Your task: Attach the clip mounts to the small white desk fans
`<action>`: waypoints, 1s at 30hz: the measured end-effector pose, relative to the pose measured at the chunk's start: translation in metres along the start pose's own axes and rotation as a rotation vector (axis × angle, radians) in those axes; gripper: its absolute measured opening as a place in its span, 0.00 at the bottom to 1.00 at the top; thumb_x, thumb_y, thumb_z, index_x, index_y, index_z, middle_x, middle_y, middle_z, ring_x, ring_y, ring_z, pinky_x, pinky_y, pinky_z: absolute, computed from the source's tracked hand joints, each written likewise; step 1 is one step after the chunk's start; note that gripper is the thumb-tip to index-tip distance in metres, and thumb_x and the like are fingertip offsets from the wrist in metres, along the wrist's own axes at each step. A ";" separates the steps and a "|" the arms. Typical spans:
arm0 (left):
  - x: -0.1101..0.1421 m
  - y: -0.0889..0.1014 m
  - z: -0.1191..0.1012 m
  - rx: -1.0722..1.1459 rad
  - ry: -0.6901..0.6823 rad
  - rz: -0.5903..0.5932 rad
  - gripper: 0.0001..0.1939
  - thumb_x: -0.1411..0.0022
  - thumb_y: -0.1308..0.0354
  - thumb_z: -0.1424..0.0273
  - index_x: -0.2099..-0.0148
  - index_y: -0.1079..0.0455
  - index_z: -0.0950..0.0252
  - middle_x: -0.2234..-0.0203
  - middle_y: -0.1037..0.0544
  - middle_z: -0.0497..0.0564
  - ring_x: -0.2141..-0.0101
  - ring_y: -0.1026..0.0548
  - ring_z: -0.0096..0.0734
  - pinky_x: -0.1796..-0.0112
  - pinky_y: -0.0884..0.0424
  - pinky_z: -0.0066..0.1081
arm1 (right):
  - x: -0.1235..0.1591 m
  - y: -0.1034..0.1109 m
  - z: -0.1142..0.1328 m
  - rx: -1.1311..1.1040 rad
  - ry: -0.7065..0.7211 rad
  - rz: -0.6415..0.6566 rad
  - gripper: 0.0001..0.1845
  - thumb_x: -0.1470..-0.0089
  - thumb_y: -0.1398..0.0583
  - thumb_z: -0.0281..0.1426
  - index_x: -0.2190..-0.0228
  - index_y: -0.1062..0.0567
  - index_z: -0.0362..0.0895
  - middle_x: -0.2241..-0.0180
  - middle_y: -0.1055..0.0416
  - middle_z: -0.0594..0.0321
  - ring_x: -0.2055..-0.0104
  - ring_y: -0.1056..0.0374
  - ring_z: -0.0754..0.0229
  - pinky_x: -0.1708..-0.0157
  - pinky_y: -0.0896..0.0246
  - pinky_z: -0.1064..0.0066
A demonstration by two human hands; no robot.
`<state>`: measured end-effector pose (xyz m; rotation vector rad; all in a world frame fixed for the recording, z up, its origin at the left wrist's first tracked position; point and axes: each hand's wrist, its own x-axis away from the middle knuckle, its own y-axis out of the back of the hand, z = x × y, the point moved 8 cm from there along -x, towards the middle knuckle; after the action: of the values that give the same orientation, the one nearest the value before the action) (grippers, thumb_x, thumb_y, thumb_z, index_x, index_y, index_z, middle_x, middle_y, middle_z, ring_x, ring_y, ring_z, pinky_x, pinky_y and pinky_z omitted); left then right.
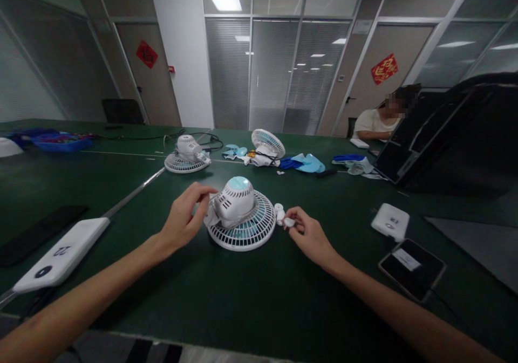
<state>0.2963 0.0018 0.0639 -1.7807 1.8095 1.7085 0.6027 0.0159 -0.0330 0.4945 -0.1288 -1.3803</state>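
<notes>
A small fan (262, 220) lies face down on the green table, its white grille below and its white motor housing with a pale blue cap on top. At the housing's left side is my left hand (188, 212). Its index finger reaches out to the fan and its thumb stands apart; whether the fingertip touches is unclear. To the right of the grille, my right hand (309, 233) pinches a small white plastic piece (288, 222) between thumb and fingers. Other small white parts (279, 212) lie between that hand and the grille.
Behind stand another face-down fan (188, 158), a tilted fan (267, 143) and blue fan blades (311, 163). At left is a white power bank (60, 252); at right a white box (390, 221), a phone (411, 268) and a large black case (453, 136). A person (376, 123) sits far right.
</notes>
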 end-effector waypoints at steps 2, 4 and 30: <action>-0.004 -0.008 -0.039 -0.056 -0.254 0.025 0.12 0.31 0.52 0.75 0.49 0.31 0.67 0.61 0.26 0.55 0.62 0.29 0.36 0.61 0.32 0.35 | -0.005 0.007 -0.018 -0.289 -0.142 -0.082 0.12 0.49 0.42 0.29 0.60 0.31 0.46 0.59 0.27 0.59 0.59 0.28 0.55 0.66 0.32 0.67; -0.001 -0.034 -0.079 -0.169 -0.511 0.156 0.11 0.32 0.49 0.75 0.50 0.30 0.67 0.62 0.24 0.55 0.63 0.29 0.37 0.62 0.33 0.37 | -0.011 0.013 -0.030 -0.480 -0.230 -0.129 0.17 0.52 0.43 0.30 0.57 0.32 0.46 0.60 0.28 0.59 0.61 0.28 0.56 0.66 0.32 0.66; 0.024 -0.097 -0.061 0.352 0.141 0.435 0.24 0.30 0.43 0.63 0.36 0.42 0.63 0.52 0.25 0.56 0.58 0.26 0.38 0.58 0.28 0.35 | 0.011 -0.036 0.077 0.012 0.226 0.195 0.11 0.35 0.41 0.40 0.56 0.31 0.47 0.67 0.27 0.67 0.70 0.34 0.64 0.70 0.42 0.73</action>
<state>0.3960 -0.0278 0.0103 -1.4723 2.5170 1.2759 0.5435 -0.0187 0.0181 0.6276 -0.0003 -1.1258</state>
